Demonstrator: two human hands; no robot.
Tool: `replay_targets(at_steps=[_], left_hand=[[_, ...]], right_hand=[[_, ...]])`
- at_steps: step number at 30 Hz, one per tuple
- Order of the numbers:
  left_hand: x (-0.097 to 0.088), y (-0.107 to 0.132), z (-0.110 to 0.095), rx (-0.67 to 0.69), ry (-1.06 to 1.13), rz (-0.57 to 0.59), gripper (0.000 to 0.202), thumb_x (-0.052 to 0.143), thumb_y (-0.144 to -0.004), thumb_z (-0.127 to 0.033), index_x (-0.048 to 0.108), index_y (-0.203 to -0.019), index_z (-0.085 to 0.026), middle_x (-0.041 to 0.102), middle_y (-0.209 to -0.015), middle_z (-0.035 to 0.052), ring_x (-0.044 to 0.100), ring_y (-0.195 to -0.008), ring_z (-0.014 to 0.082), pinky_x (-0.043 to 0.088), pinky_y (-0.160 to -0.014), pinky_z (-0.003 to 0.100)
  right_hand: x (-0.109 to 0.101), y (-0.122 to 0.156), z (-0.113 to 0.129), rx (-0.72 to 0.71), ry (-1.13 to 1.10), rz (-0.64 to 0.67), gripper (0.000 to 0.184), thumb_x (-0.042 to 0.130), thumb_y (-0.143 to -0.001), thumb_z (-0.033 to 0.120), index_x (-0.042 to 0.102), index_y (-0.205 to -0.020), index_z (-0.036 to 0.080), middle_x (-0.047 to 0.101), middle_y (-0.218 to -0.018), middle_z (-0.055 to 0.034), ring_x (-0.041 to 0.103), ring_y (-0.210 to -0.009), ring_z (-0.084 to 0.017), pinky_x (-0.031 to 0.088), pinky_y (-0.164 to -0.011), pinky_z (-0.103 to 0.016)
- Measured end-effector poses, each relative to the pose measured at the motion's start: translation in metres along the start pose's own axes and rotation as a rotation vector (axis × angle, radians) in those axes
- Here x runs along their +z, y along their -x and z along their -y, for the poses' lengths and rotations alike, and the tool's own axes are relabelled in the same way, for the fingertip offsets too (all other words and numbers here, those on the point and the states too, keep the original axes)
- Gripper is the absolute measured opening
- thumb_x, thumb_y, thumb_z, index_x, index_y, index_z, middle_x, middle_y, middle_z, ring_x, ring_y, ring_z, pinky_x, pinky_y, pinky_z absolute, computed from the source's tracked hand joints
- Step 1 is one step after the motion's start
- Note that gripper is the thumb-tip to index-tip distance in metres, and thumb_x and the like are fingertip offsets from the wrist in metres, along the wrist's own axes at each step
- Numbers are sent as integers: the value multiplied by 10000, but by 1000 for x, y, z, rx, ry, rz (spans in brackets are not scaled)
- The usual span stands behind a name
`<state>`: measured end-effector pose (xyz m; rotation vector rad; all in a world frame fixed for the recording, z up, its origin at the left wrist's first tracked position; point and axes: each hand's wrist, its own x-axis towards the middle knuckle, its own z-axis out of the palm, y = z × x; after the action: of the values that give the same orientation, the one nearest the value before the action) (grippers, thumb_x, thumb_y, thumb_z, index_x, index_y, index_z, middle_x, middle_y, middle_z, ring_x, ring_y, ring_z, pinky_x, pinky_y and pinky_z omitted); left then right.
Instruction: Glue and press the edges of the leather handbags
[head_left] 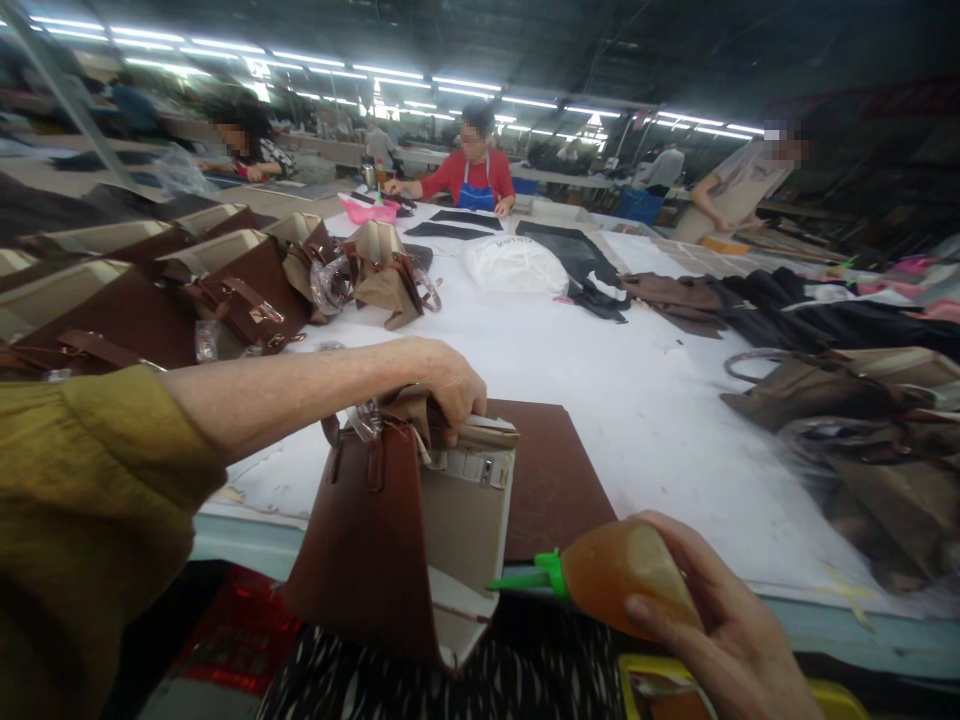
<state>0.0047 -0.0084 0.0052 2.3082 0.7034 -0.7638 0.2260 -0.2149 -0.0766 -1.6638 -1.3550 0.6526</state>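
A brown handbag (pixel 360 540) with a beige inside stands open over the table's near edge and my lap. At its top edge, my left hand (pixel 450 385) is closed on the bag, the fingertips partly hidden behind the rim and bunched lining. My right hand (pixel 720 600) grips a squeeze bottle (pixel 626 575) of amber liquid, lying on its side in the air. The bottle's green nozzle points left and its tip is at the bag's lower inner edge, though I cannot tell if they touch. Behind the bag lies a flat brown sheet (pixel 551 470).
Several brown bags (pixel 247 280) crowd the table's left side. More bags (pixel 885 440) and dark cloth pieces lie at the right. A white plastic bundle (pixel 517 265) and a pink tray (pixel 367 208) are farther back. A person in a red top (pixel 480 180) works across the table.
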Motion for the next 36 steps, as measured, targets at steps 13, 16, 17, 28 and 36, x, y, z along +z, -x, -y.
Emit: replay_targets(at_steps=[13, 16, 17, 28, 36], left_hand=[[0, -4, 5, -18, -15, 78, 312, 628, -591, -158, 666, -899, -132, 660, -732, 3, 507, -596, 127, 374, -495, 200], [0, -4, 7, -8, -25, 65, 308, 623, -594, -162, 667, -899, -149, 664, -744, 2, 509, -609, 128, 375, -500, 199], [1, -4, 8, -8, -33, 63, 317, 621, -595, -165, 666, -908, -147, 668, -758, 7, 510, -612, 130, 376, -501, 200], [0, -3, 8, -26, -57, 65, 384, 622, -598, -187, 652, -978, -147, 677, -848, 27, 539, -656, 140, 408, -546, 197], [-14, 27, -6, -133, -200, -2, 395, 638, -623, -266, 632, -1005, -169, 667, -932, 30, 558, -719, 162, 407, -561, 197]], right_hand=[[5, -30, 8, 7, -125, -120, 460, 672, -647, 400, 516, -1047, 235, 634, -915, -17, 610, -801, -217, 525, -676, -285], [5, -32, 5, 0, -143, -128, 461, 680, -651, 392, 513, -1056, 250, 628, -939, -17, 605, -828, -222, 523, -703, -292], [5, -32, 4, 4, -158, -123, 464, 682, -651, 391, 510, -1060, 255, 626, -948, -14, 603, -836, -219, 521, -711, -287], [6, -1, -1, 132, -194, 6, 459, 687, -622, 380, 566, -1040, 231, 661, -973, -36, 615, -879, -246, 524, -707, -264], [-2, -5, -14, 220, -406, 145, 440, 611, -714, 408, 535, -1103, 218, 662, -970, -53, 606, -885, -234, 509, -737, -282]])
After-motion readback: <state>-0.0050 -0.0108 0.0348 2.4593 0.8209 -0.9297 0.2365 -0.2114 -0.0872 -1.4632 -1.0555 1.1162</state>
